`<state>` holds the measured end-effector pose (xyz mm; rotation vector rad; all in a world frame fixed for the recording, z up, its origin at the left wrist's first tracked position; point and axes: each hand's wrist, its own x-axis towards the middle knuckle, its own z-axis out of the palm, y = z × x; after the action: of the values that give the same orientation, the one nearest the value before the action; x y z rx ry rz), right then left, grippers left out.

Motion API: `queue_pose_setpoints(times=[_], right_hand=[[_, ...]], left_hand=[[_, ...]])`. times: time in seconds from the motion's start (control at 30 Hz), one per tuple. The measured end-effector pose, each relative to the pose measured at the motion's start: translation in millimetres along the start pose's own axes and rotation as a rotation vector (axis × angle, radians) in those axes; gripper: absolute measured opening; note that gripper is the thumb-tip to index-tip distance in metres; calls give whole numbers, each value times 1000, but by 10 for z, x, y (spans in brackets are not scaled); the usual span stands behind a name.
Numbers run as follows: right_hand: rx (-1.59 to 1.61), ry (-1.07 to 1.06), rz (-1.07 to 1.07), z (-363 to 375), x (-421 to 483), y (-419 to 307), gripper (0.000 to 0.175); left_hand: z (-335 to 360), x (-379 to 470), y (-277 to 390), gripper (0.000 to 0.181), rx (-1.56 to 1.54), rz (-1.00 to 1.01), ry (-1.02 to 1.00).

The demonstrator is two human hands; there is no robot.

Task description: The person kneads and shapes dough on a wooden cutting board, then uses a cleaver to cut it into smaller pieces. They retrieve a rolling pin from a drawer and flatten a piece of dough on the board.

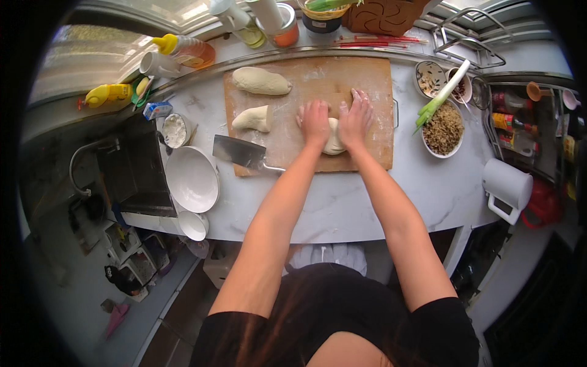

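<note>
On a floured wooden board (pixel 339 82), a lump of dough (pixel 334 141) lies between my two hands, partly covered by them. My left hand (pixel 314 122) touches its left side with the fingers bent forward over the board. Against the other side rests my right hand (pixel 356 120), its floury fingers stretched out and spread. A long dough log (pixel 261 81) lies at the board's back left. Nearer sits a shorter dough piece (pixel 253 119) with a flat cut end. A cleaver (pixel 239 152) lies across the board's left front edge, its handle end hidden behind my left forearm.
A white bowl (pixel 191 180), a small cup (pixel 193 225) and a container of flour (pixel 175 130) stand left, by the dark sink (pixel 137 169). At right are a bowl of crumbly brown filling (pixel 443 130), a leek (pixel 442 95) across its rim, and a white pitcher (pixel 506 188).
</note>
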<state>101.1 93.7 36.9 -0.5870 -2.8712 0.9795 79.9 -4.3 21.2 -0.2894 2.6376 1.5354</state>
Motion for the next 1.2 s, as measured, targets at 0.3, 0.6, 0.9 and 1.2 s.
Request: queue_pose_setpoints(times=[0.3, 0.6, 0.9, 1.2], right_hand=[[39, 241, -482, -581, 22, -593, 75], [22, -172, -312, 20, -133, -268, 71], [-362, 123, -550, 210, 153, -388, 76], [67, 210, -499, 165, -20, -114, 65]], left_hand=[[-1202, -1337, -114, 16, -505, 11, 97], [-1290, -2112, -1117, 9, 153, 106, 236], [-1257, -2097, -1385, 15, 358, 224, 160], [-1263, -2096, -1362, 18, 385, 267, 223]])
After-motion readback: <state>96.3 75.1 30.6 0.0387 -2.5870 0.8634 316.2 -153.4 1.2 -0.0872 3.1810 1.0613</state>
